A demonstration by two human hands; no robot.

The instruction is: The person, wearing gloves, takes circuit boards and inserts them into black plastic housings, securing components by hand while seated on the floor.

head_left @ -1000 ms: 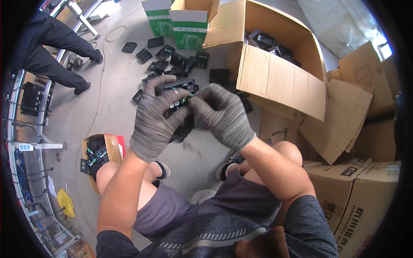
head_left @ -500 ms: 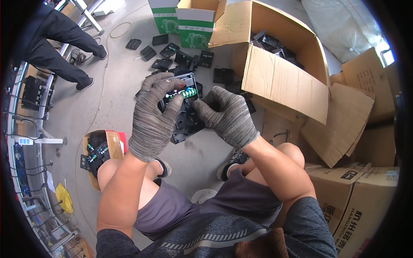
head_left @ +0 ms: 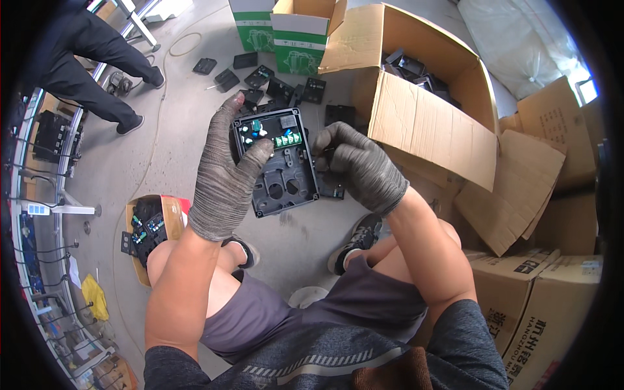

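Note:
My left hand point(head_left: 227, 169), in a grey knitted glove, grips a black plastic housing point(head_left: 286, 172) by its left side, thumb over the inner edge. The housing is tilted with its open inside facing me. In its upper part sits a green circuit board point(head_left: 279, 140) with small components and a row of terminals; round holes show lower down. My right hand point(head_left: 364, 166), gloved alike, is beside the housing's right edge with fingers curled together. Whatever the right fingers hold, if anything, is too dark and small to make out.
Several black housings point(head_left: 259, 77) lie on the floor ahead. A large open carton point(head_left: 429, 110) with black parts stands at the right, green-and-white boxes point(head_left: 299, 49) behind. A small box point(head_left: 174, 221) of circuit-board parts is by my left knee. Someone's legs point(head_left: 104, 65) show far left.
My right hand has drawn back to the right from the housing, its fingers now curled. My left fingers have straightened off the circuit board, and the housing's inside now faces me more fully.

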